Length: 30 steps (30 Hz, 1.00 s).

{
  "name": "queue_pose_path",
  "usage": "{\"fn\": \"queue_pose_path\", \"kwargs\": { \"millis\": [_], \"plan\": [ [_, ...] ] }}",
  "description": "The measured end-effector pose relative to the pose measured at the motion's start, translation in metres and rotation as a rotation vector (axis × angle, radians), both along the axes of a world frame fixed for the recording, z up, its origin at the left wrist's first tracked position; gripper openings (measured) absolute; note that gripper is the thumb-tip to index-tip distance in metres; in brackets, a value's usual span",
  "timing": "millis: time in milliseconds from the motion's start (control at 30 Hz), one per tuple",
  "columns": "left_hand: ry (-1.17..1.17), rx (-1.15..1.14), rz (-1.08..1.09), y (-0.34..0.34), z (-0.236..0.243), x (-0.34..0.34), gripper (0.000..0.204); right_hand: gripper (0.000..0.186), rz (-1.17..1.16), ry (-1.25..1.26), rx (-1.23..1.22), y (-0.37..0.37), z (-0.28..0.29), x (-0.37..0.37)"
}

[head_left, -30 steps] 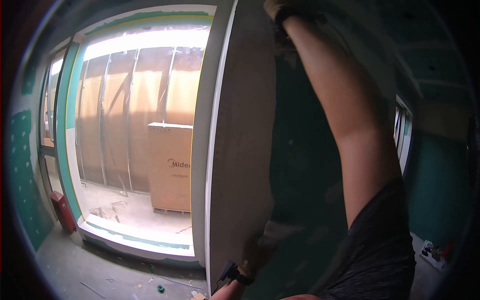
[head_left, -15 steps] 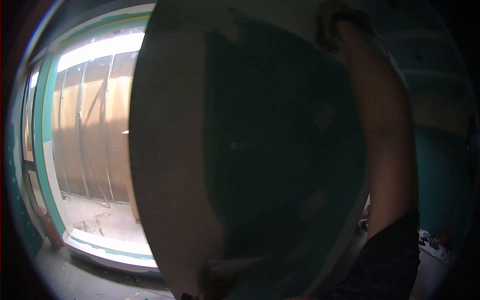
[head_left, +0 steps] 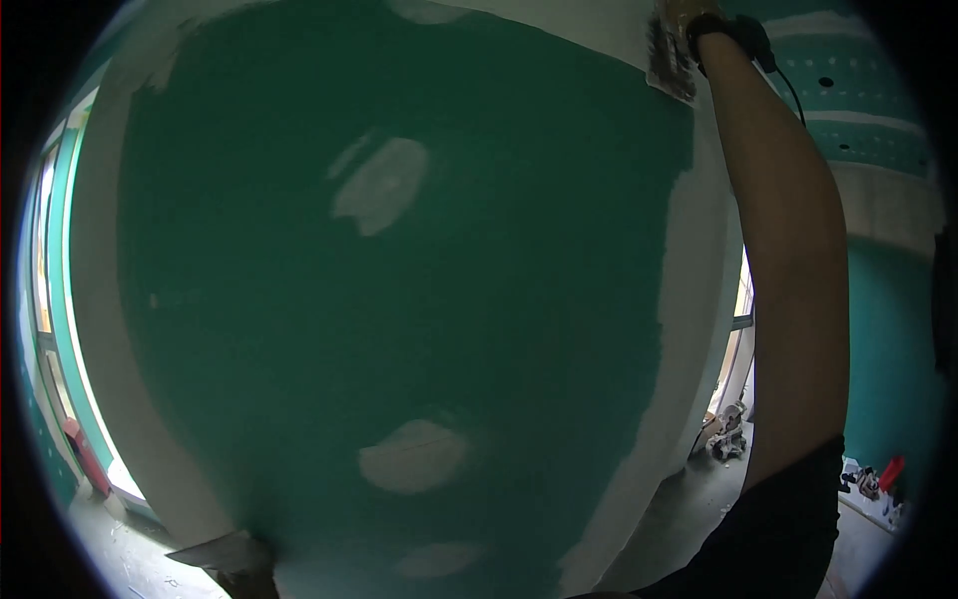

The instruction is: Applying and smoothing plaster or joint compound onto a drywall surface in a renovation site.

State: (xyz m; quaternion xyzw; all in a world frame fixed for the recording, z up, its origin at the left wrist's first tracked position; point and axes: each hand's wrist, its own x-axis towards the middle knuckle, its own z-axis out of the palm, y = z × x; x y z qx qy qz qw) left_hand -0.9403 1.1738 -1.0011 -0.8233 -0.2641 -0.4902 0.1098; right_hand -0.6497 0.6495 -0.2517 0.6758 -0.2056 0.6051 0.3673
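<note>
A green wall board (head_left: 519, 270) fills most of the view, with pale compound along its edges and in several patches. My right arm reaches up across the right side. At the top of the board my right hand (head_left: 687, 14), partly cut off by the picture's edge, is closed on a broad compound-smeared drywall knife (head_left: 671, 62). Its blade lies against the board's upper right corner. Low on the left, my left hand (head_left: 247, 581) is dim and partly cut off. It grips a tool with a wide, flat grey blade (head_left: 215, 551), close to the board's lower left.
A black wrist strap (head_left: 711, 32) with a cable is on my right wrist. Bright window openings flank the board. A red object (head_left: 88, 454) leans at far left. Several items, one a red piece (head_left: 891, 473), lie at lower right. Perforated green panels (head_left: 863, 85) are overhead.
My view has swung right, so the bright opening shrinks to the left edge and the board fills the middle. The picture is lighter. The left-hand blade now appears further left.
</note>
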Motion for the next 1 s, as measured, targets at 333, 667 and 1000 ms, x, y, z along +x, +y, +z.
{"fn": "queue_pose_path", "kwargs": {
  "millis": [333,667,1000],
  "plan": [
    [-0.393,-0.495,-0.197,0.024,-0.041,0.021,0.022,0.024,0.13,0.114,0.237,-0.099,-0.028,0.066],
    [-0.769,-0.938,-0.357,0.093,-0.064,-0.024,0.021,0.036,0.288,0.32,0.312,-0.173,-0.106,0.124],
    [-0.897,-0.998,-0.621,0.084,-0.052,-0.016,0.022,0.057,1.757,0.172,0.19,-0.156,-0.18,0.017]
  ]
}}
